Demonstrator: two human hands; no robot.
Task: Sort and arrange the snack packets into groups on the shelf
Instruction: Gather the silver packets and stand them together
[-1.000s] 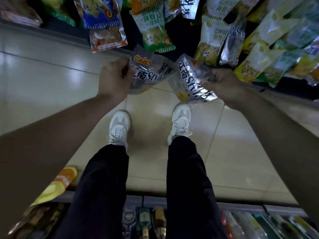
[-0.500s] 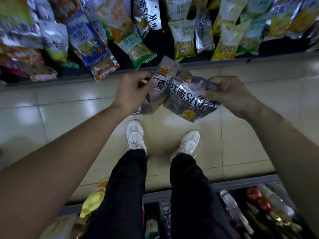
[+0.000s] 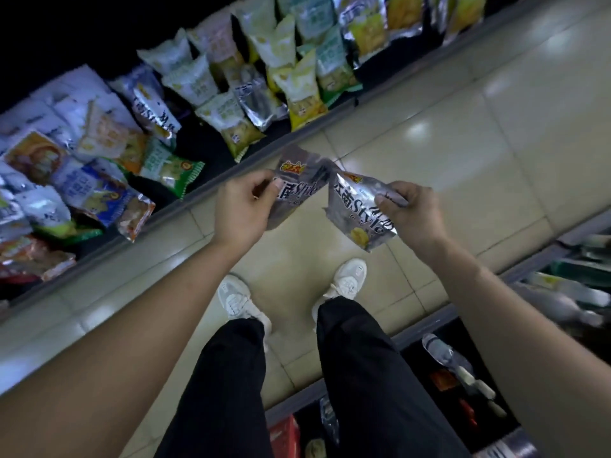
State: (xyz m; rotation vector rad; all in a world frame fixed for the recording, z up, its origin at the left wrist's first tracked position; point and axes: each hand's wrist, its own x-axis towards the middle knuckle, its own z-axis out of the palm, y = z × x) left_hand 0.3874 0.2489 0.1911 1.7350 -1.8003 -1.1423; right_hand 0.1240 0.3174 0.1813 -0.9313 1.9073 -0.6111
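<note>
Beige glossy floor tiles (image 3: 463, 143) run beside a dark low shelf (image 3: 201, 150), where mixed foil snack packets (image 3: 185, 81) lie jumbled. The left hand (image 3: 243, 209) pinches one crinkled silver packet (image 3: 297, 190) between thumb and curled fingers. The right hand (image 3: 410, 213) pinches its twin (image 3: 357, 209) the same way. Both hang over the aisle, off the shelf. Slick foil gripped by an edge could slip and fall.

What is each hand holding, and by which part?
The left hand pinches the first silver packet at its left edge; the right hand pinches the second silver packet at its right edge.
</note>
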